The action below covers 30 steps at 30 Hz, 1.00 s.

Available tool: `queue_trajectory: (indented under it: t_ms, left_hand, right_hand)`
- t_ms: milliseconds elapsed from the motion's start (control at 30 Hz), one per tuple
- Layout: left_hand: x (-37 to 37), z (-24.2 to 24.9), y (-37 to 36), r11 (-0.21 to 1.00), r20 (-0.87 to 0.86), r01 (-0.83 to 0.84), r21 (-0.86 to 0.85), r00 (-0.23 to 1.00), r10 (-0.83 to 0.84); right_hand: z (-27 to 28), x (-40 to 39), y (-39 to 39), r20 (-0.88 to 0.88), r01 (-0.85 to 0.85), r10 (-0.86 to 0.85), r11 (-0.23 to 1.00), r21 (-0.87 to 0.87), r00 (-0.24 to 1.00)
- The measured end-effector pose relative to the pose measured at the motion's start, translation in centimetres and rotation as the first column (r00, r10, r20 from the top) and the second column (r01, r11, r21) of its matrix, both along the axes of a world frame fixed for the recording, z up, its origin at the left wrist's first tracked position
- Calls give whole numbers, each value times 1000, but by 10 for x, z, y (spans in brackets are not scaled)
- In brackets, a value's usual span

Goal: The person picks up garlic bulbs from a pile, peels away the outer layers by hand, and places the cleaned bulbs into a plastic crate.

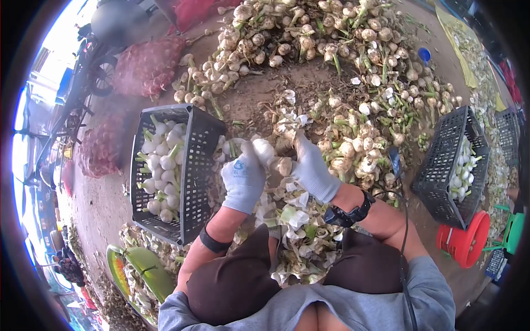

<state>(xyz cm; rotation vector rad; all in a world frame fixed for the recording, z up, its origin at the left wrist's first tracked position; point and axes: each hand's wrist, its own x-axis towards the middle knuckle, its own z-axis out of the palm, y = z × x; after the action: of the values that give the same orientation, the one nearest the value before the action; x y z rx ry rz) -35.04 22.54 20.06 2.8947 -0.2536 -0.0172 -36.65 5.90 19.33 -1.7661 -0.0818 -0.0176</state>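
My left hand, in a pale grey-blue glove, is closed around a peeled white bulb above the husks. Close on its right, my gloved right hand pinches loose brownish outer skin at the bulb's upper right. The bulb's stem end is partly hidden between the two hands. Beside my left hand, a black crate holds many cleaned white bulbs with short green stems. Torn skins lie beneath my hands and between my knees.
Unpeeled bulbs are heaped ahead and to the right. A second black crate, a red bucket and a green stool stand at the right. Pink mesh sacks lie at the upper left. A green curved object is at the lower left.
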Motion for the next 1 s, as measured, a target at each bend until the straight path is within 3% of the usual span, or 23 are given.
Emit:
queue_trajectory:
  t_ms: [133,200,233,300,367,433,467,500,533,567,600,633,667,700,733,800,833,867,900,933,967,1000]
  left_hand:
    - [2,-5,2,1000,47,-19,6,999,19]
    - [2,-4,1,1000,35,-23,17,999,22]
    - [2,-3,0,999,23,-30,28,999,29]
    - [3,2,-2,999,40,-20,46,999,18]
    - [3,3,-6,998,56,-10,61,998,6]
    - [4,-1,-8,993,-7,-76,-91,997,75]
    - [5,-12,-6,993,-8,-75,-89,997,75]
    - [7,-26,-4,889,46,52,-454,998,-35]
    - [8,-38,-1,643,137,180,-744,984,-117]
    - [5,-22,2,335,-281,-203,-920,938,-202]
    - [5,-14,5,332,-273,-197,-923,940,-202]
    - [7,-9,8,277,-390,-318,-907,881,-267]
    - [6,-4,11,232,-499,-443,-866,799,-335]
    - [2,6,3,163,-512,-486,-859,804,-300]
    - [0,3,1,165,-518,-491,-856,803,-295]
    - [1,-8,7,-146,-444,-556,-818,773,-454]
    - [0,-12,17,-182,-435,-611,-771,713,-550]
    - [2,-18,34,-211,-389,-676,-706,620,-682]
    - [-3,-10,48,-239,-412,-626,-742,707,-575]
    - [-8,-2,60,-260,-423,-574,-776,780,-461]
    - [-13,2,82,-380,-350,-526,-761,826,-442]
    - [-12,0,115,-377,-346,-462,-802,875,-338]
  right_hand:
    - [-20,4,1,-13,2,0,991,136,1000]
    - [-25,9,5,82,30,-60,944,329,995]
    - [-26,6,3,84,31,-62,944,330,995]
    - [3,-2,0,-70,15,-9,996,84,997]
    - [-16,2,0,-41,38,-35,997,74,999]
    - [-29,9,-2,-9,61,-61,996,65,998]
    - [-31,16,-7,-38,95,-89,976,197,995]
    - [-35,24,-15,-69,130,-114,938,323,991]
    - [-55,36,-28,17,216,-219,970,116,976]
    - [-76,41,-45,-137,227,-230,973,-40,964]
    - [-79,46,-54,-280,208,-258,958,-196,925]
    - [-84,45,-56,-274,204,-253,959,-195,928]
    - [-79,37,-53,-167,129,-144,987,-101,975]
    - [-72,27,-50,-54,44,-44,999,-12,998]
    - [-61,21,-50,-59,40,-41,999,-8,997]
    - [-36,20,-44,-202,-84,51,984,-158,978]
    - [-49,22,-46,-304,-72,71,997,8,950]
    - [-76,23,-48,-268,-40,17,996,-81,963]
    - [-96,25,-48,-221,-4,-34,986,-168,975]
    - [-87,21,-48,-156,-66,28,968,-242,987]
    - [-148,22,-56,-148,-92,93,996,15,985]
    - [-143,17,-50,-137,-114,117,993,26,984]
